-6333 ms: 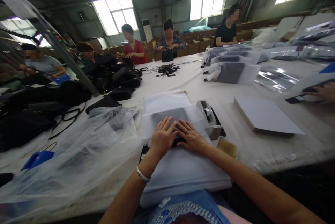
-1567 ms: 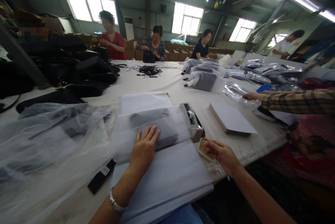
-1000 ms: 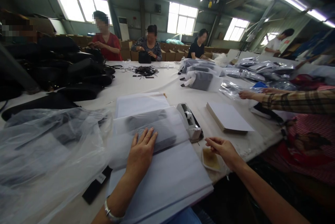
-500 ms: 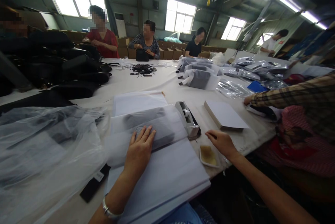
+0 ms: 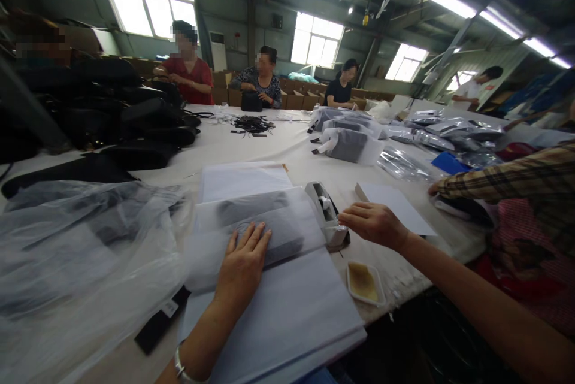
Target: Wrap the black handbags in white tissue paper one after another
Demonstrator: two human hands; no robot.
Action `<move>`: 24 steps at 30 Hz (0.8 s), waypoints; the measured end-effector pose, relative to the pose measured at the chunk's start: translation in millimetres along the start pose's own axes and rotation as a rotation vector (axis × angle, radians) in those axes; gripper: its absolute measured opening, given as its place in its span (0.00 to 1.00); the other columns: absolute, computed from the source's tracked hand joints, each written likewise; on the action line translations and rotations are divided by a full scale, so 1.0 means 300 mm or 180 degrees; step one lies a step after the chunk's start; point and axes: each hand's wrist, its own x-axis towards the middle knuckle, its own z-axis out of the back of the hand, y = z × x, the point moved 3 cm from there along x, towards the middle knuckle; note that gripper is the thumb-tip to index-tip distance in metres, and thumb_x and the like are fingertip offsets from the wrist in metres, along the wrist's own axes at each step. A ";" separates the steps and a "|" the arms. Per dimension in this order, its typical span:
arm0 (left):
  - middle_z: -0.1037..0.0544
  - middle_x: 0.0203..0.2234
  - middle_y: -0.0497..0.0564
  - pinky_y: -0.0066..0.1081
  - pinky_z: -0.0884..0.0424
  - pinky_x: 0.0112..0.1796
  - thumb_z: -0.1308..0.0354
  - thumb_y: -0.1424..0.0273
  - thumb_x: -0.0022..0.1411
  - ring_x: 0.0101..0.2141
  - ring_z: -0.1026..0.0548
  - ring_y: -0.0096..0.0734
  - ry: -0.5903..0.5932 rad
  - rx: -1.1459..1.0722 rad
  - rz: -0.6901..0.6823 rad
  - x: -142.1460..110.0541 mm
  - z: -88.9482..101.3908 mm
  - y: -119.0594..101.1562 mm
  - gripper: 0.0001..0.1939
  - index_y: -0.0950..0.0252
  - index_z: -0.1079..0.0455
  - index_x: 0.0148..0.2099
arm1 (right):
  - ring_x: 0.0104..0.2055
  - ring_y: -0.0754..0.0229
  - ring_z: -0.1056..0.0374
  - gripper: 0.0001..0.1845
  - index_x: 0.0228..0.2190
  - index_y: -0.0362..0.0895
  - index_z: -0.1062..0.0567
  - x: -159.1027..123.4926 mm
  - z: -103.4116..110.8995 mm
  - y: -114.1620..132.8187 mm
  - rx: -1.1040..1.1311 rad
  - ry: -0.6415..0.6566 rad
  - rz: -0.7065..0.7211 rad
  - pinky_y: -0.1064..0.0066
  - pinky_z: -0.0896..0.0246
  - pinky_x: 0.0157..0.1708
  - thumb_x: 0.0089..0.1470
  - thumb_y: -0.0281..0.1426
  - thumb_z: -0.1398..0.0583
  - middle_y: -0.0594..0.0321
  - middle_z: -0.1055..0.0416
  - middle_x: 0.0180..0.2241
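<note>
My left hand [image 5: 245, 258] lies flat, fingers stretched, on a dark item [image 5: 287, 234] folded in translucent white tissue paper [image 5: 204, 252]. That bundle rests on a stack of white paper sheets [image 5: 309, 300]. Beside it stands a grey tape dispenser [image 5: 324, 207] with a roll inside. At the dispenser's front end, my right hand [image 5: 372, 223] has its fingertips pinched together; whatever is between them is too small to make out. Below that hand sits a small white dish [image 5: 366, 283] with a yellowish pad. A black tag [image 5: 162, 319] lies left of the stack.
Clear plastic sheeting [image 5: 90, 252] covers the left side, with piled black bags [image 5: 112, 108] behind. A white stack [image 5: 399, 207] lies right of the dispenser. Wrapped bundles [image 5: 348, 143] and black tags [image 5: 254, 125] lie farther back. A co-worker's plaid sleeve [image 5: 507, 168] reaches in at right; others work opposite.
My right hand has moved up and left, from above the dish to the front end of the tape dispenser. My left hand stays on the wrapped bundle. The view has tilted slightly.
</note>
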 end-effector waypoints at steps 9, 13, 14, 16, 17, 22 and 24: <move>0.37 0.63 0.51 0.54 0.38 0.59 0.54 0.74 0.69 0.62 0.38 0.46 0.0046 -0.0008 0.0066 0.001 0.001 -0.004 0.22 0.59 0.36 0.63 | 0.34 0.59 0.32 0.15 0.30 0.49 0.21 0.454 -0.123 0.122 -0.0072 0.0234 0.1375 0.71 0.45 0.33 0.61 0.43 0.43 0.61 0.24 0.29; 0.35 0.62 0.51 0.54 0.37 0.58 0.54 0.75 0.69 0.62 0.37 0.46 0.0030 0.0029 0.0094 0.001 0.001 -0.003 0.22 0.58 0.34 0.62 | 0.33 0.61 0.31 0.13 0.28 0.50 0.21 0.575 -0.164 0.143 -0.0169 0.0552 0.1541 0.72 0.47 0.30 0.57 0.44 0.39 0.64 0.23 0.29; 0.35 0.62 0.52 0.54 0.37 0.58 0.54 0.75 0.69 0.62 0.36 0.46 0.0022 0.0033 0.0095 0.001 0.000 -0.002 0.22 0.58 0.34 0.62 | 0.33 0.61 0.30 0.13 0.29 0.50 0.20 0.592 -0.168 0.148 -0.0197 0.0637 0.1536 0.73 0.47 0.29 0.56 0.44 0.38 0.65 0.23 0.29; 0.35 0.62 0.52 0.54 0.37 0.58 0.54 0.75 0.69 0.62 0.36 0.46 0.0005 0.0036 0.0090 0.000 -0.003 -0.001 0.22 0.58 0.34 0.62 | 0.32 0.60 0.29 0.13 0.30 0.50 0.20 0.615 -0.169 0.151 -0.0272 0.0772 0.1429 0.73 0.48 0.29 0.54 0.46 0.36 0.66 0.22 0.28; 0.35 0.62 0.52 0.54 0.37 0.58 0.54 0.75 0.69 0.61 0.36 0.46 -0.0004 0.0036 0.0084 0.000 -0.004 -0.001 0.22 0.58 0.34 0.62 | 0.32 0.60 0.29 0.14 0.31 0.51 0.20 0.624 -0.168 0.149 -0.0316 0.0811 0.1336 0.73 0.48 0.28 0.52 0.47 0.35 0.66 0.22 0.28; 0.35 0.62 0.53 0.53 0.38 0.59 0.54 0.75 0.69 0.61 0.35 0.46 -0.0047 0.0048 0.0077 0.000 -0.007 0.001 0.22 0.59 0.34 0.62 | 0.34 0.56 0.27 0.19 0.31 0.52 0.20 0.673 -0.158 0.094 -0.0488 0.0652 0.0495 0.71 0.46 0.31 0.43 0.52 0.31 0.65 0.21 0.29; 0.35 0.62 0.53 0.52 0.38 0.59 0.54 0.75 0.69 0.61 0.36 0.45 -0.0021 0.0054 0.0082 0.001 -0.004 0.001 0.22 0.59 0.34 0.62 | 0.36 0.54 0.27 0.14 0.32 0.51 0.20 0.676 -0.145 0.055 -0.0532 0.0389 0.0077 0.70 0.44 0.32 0.49 0.47 0.33 0.61 0.20 0.33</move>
